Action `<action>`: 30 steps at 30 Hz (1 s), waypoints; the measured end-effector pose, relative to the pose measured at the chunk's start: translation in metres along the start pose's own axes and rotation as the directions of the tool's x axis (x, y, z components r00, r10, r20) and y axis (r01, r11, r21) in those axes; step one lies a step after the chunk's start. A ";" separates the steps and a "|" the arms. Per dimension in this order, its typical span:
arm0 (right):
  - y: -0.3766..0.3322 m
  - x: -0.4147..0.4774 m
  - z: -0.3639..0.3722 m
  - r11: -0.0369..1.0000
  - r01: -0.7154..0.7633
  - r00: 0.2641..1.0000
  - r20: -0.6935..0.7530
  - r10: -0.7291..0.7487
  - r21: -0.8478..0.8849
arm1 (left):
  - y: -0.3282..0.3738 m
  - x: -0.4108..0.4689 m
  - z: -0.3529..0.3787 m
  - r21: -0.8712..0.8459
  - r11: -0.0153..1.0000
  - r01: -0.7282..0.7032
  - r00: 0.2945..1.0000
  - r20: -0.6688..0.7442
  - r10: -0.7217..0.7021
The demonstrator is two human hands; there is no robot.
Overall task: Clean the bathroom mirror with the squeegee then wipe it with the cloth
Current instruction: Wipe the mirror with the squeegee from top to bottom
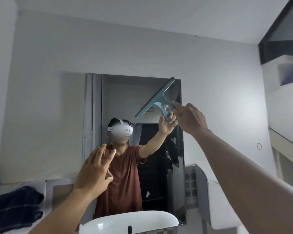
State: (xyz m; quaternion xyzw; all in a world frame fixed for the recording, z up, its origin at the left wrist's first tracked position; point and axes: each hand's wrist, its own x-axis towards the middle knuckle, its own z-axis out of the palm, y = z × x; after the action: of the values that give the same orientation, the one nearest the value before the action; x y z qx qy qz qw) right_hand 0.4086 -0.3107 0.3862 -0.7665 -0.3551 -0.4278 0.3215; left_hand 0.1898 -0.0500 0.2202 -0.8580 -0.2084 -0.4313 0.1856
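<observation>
Squeegee [156, 98] is up at the top right corner of the mirror [118, 98], gripped by its handle in my R hand [190, 118], fingers curled round it per the reflection. It lies on a slant, high end at the mirror's top edge, low end toward the middle, and I can't tell whether the rubber actually meets the glass. L hand [95, 169] is open, fingers spread, holding nothing, raised in front of the mirror's lower left part. To do this pass well, imo: level the squeegee w/ the top edge first, press the full rubber flat on the glass, then pull straight down w/ even pressure, no lifting mid-stroke; later strokes should overlap a bit, working across to the left edge. Go easy along the right edge, where the backing looks flaked and patchy. Cloth [15, 205], dark blue, lies bunched on the ledge [5, 187] left of the mirror's btm corner, well apart from both hands, so wiping looks like a later step. Count: 1 squeegee, 1 mirror, 1 cloth, 1 white sink [128, 222] under the mirror's btm edge, 2 hands
</observation>
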 end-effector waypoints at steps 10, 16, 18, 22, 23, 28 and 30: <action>-0.010 -0.034 0.014 0.971 -0.189 0.982 0.010 0.189 0.144 | 0.001 -0.001 -0.004 -0.017 1.000 -0.019 1.000 0.007 0.019; -0.029 -0.062 0.041 0.893 -0.325 0.941 0.014 0.337 0.313 | -0.004 -0.015 -0.001 -0.020 1.000 -0.024 0.999 -0.041 0.023; -0.036 -0.068 0.045 0.886 -0.328 0.939 0.009 0.344 0.327 | -0.007 -0.024 0.002 -0.024 0.999 -0.033 0.999 -0.028 0.032; -0.051 -0.081 0.052 0.854 -0.330 0.931 -0.010 0.364 0.402 | -0.013 -0.038 0.012 -0.019 0.999 -0.041 0.999 0.029 0.042; -0.056 -0.085 0.055 0.840 -0.336 0.926 -0.012 0.377 0.426 | -0.013 -0.040 0.014 -0.017 0.999 -0.042 0.999 0.033 0.042; -0.084 -0.104 0.074 0.712 -0.399 0.882 0.030 0.470 0.578 | -0.012 -0.044 0.019 -0.004 0.999 -0.052 0.998 0.022 0.052; -0.100 -0.110 0.084 0.620 -0.436 0.856 0.087 0.510 0.652 | -0.012 -0.047 0.020 0.006 0.999 -0.046 0.999 0.018 0.046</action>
State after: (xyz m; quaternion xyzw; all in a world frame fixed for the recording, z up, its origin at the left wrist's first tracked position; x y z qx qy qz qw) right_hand 0.3209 -0.2195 0.2720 -0.6478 -0.2489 -0.2172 0.6865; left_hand 0.1719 -0.0395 0.1725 -0.8658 -0.1915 -0.4185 0.1963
